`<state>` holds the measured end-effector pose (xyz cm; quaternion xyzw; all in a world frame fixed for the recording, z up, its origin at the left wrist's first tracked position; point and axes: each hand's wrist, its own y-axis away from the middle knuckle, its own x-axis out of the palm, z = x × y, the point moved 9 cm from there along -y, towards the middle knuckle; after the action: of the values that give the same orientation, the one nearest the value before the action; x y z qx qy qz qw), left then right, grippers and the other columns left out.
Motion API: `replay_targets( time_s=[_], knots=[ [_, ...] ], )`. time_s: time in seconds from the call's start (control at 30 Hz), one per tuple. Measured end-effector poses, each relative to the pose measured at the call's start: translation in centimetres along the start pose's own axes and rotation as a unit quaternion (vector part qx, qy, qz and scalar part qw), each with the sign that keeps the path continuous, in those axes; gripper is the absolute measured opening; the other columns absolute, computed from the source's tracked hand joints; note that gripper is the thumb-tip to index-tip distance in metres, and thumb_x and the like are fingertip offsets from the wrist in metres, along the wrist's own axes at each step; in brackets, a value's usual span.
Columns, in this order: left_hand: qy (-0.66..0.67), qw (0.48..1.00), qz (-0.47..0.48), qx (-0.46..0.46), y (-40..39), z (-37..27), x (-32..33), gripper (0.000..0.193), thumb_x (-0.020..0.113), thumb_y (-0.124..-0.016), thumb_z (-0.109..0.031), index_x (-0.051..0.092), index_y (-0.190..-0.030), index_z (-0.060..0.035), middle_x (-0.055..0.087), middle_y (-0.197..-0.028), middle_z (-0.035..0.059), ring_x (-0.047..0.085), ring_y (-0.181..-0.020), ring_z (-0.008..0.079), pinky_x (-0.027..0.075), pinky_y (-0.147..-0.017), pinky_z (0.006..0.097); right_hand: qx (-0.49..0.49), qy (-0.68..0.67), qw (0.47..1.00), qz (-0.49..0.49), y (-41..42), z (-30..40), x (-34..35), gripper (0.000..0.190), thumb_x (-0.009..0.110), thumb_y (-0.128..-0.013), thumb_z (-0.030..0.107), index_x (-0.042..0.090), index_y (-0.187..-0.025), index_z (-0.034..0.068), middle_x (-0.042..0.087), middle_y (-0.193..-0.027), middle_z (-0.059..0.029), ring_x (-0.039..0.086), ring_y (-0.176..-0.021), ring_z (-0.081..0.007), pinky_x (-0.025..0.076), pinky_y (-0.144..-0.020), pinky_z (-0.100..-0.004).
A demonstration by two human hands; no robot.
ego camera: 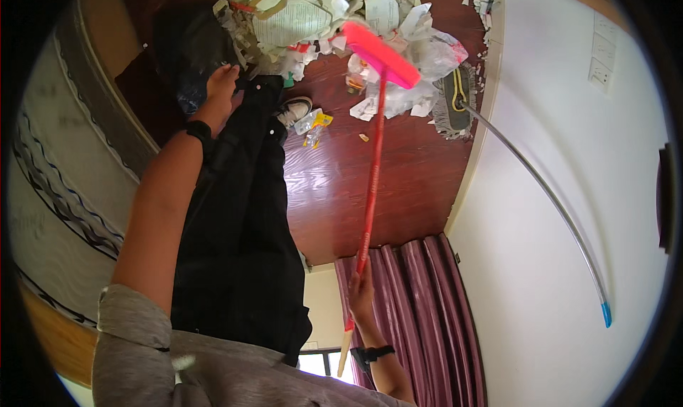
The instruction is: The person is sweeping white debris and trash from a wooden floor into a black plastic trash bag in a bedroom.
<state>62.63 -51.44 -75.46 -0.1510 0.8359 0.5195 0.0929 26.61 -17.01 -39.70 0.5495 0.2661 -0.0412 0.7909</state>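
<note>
My right hand [360, 289] is closed around the red handle of a broom [372, 193], near its wooden end. The pink broom head [381, 55] lies over scraps of paper; whether it touches them I cannot tell. On the left, my left hand [221, 87] grips the edge of a dark plastic bag [189, 49], which is blurred and in shadow. A heap of torn paper [293, 23] spreads across the reddish wooden floor [331, 193]. Clear plastic bags [435, 57] lie among the scraps beside the broom head.
A flat mop [456, 103] leans on the white wall [555, 140] at right. A yellow and clear wrapper [317, 127] lies by my shoe [295, 111]. Purple curtains [421, 311] hang behind my right hand. A patterned bed or mattress side [69, 140] curves along the left.
</note>
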Motion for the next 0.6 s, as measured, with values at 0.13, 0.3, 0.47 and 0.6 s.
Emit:
replay_targets(
  time_s=[0.13,0.3,0.47,0.6],
  knots=[
    [0.054,0.997,-0.048,-0.003,-1.3,0.4,-1.8,0.031,0.071,-0.081,-0.024,0.061,-0.105,-0.0065,0.061,-0.09,-0.0019,0.052,-0.08,0.01,0.043,-0.071,0.0275,0.15,-0.27,0.951,0.009,-0.4,2.3,-4.0,0.048,0.042,-0.097,0.016,0.028,-0.142,0.011,0.044,-0.063,0.0033,0.041,-0.046,-0.0043,0.035,-0.04,-0.0188],
    [0.065,0.995,-0.069,-0.025,-2.3,0.6,-3.1,0.022,0.072,-0.081,-0.019,0.06,-0.098,-0.0106,0.06,-0.087,-0.0031,0.054,-0.077,0.0093,0.042,-0.07,0.0266,0.129,-0.343,0.929,-0.054,-10.3,4.8,-7.2,0.047,0.044,-0.097,0.023,0.028,-0.141,0.015,0.036,-0.06,0.0055,0.035,-0.043,-0.004,0.03,-0.036,-0.0185],
    [0.133,0.99,0.005,-0.05,-2.2,1.0,-2.6,0.025,0.07,-0.083,-0.019,0.057,-0.104,-0.0129,0.061,-0.092,-0.0014,0.058,-0.087,0.0125,0.045,-0.074,0.0291,0.134,-0.183,0.974,-0.003,-15.3,9.0,-2.6,0.052,0.039,-0.096,0.015,0.017,-0.144,0.01,0.048,-0.061,-0.0032,0.047,-0.044,-0.0124,0.041,-0.038,-0.0259],
    [0.196,0.977,0.028,-0.083,-1.2,1.0,-1.4,0.033,0.069,-0.083,-0.019,0.056,-0.112,-0.0115,0.06,-0.101,-0.0008,0.057,-0.089,0.0108,0.044,-0.078,0.0264,-0.133,0.173,0.975,0.035,-9.0,10.7,0.2,0.061,0.038,-0.095,0.01,0.005,-0.146,0.009,0.058,-0.097,-0.0252,0.062,-0.071,-0.0363,0.052,-0.061,-0.0422]
  ],
)
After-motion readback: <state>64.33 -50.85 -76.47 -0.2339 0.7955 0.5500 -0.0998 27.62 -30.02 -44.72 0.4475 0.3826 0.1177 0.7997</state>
